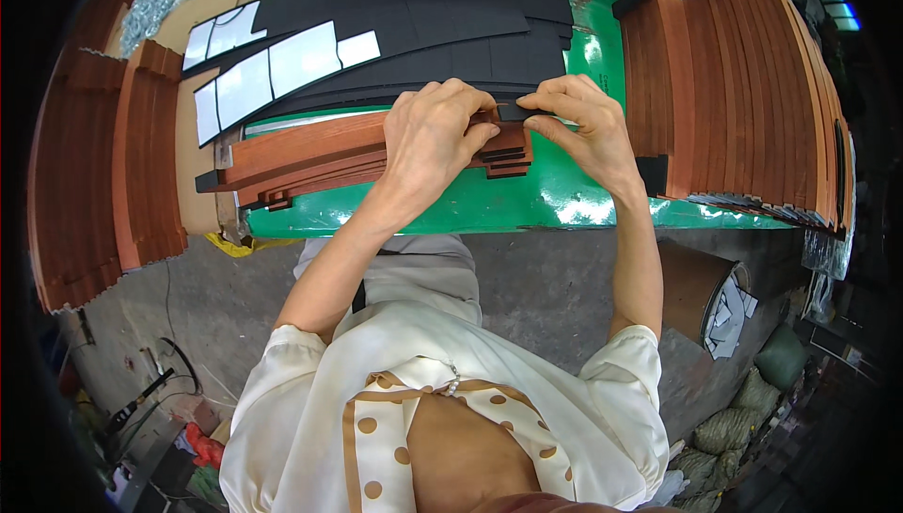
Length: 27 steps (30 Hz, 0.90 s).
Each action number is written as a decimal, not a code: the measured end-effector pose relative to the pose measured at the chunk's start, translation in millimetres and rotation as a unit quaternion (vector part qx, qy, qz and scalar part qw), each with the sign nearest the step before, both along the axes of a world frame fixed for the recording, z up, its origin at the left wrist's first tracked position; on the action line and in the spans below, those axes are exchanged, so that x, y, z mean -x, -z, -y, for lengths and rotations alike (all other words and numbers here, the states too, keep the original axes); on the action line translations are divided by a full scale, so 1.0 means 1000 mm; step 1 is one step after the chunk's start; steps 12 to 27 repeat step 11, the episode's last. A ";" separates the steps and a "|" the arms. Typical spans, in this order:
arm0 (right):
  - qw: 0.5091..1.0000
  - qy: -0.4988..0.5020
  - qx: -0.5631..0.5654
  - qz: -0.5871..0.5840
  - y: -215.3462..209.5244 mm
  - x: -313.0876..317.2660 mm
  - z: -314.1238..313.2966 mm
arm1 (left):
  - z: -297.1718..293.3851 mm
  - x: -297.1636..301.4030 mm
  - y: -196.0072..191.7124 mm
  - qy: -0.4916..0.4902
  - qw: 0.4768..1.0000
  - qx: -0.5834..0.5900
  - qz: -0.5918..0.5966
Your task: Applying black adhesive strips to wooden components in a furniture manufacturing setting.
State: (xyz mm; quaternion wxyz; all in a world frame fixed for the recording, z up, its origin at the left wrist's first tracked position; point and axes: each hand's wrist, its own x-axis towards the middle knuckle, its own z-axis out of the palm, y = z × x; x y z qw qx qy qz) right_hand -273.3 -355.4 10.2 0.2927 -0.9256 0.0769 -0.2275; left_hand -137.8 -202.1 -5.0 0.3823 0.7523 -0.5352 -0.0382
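Observation:
A reddish-brown wooden strip (pixel 310 142) lies slantwise over a few similar strips near the front of the green tabletop. At its right end sits a small black end piece (pixel 513 112). My left hand (pixel 435 132) is closed around that end of the strip, with thumb and forefinger beside the black piece. From the other side, the thumb and fingers of my right hand (pixel 588 123) pinch the black piece's edge. A second black end piece (pixel 208 181) caps the strip's left end. The contact under my left palm is hidden.
Behind the strips lie black flat sheets (pixel 433 29), with white-faced pieces (pixel 301 62) on top. Stacks of brown strips stand at the right (pixel 743 90) and left (pixel 150 156). Below the table's right side is a round bin (pixel 691 287) with white scraps.

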 end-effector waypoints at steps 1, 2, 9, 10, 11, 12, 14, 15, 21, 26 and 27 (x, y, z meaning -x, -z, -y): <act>1.000 -0.003 0.005 0.003 0.001 -0.001 0.001 | 0.000 0.000 0.000 -0.002 1.000 -0.001 0.000; 1.000 -0.004 0.004 0.002 0.000 -0.001 0.002 | 0.000 0.000 0.000 -0.001 1.000 0.003 -0.001; 1.000 -0.006 -0.008 -0.024 -0.001 -0.001 0.005 | 0.001 0.001 0.000 -0.004 1.000 0.000 -0.001; 1.000 -0.009 -0.009 -0.022 -0.001 -0.001 0.005 | 0.001 0.001 0.000 -0.004 1.000 0.000 -0.004; 1.000 -0.007 -0.008 -0.029 -0.001 -0.001 0.005 | 0.001 0.000 0.001 -0.003 1.000 0.001 -0.006; 1.000 -0.007 -0.008 -0.029 -0.001 -0.001 0.005 | 0.001 0.000 0.001 -0.003 1.000 0.001 -0.006; 1.000 -0.007 -0.008 -0.029 -0.001 -0.001 0.005 | 0.001 0.000 0.001 -0.003 1.000 0.001 -0.006; 1.000 -0.007 -0.008 -0.029 -0.001 -0.001 0.005 | 0.001 0.000 0.001 -0.003 1.000 0.001 -0.006; 1.000 -0.007 -0.008 -0.029 -0.001 -0.001 0.005 | 0.001 0.000 0.001 -0.003 1.000 0.001 -0.006; 1.000 -0.007 -0.008 -0.029 -0.001 -0.001 0.005 | 0.001 0.000 0.001 -0.003 1.000 0.001 -0.006; 1.000 -0.007 -0.008 -0.029 -0.001 -0.001 0.005 | 0.001 0.000 0.001 -0.003 1.000 0.001 -0.006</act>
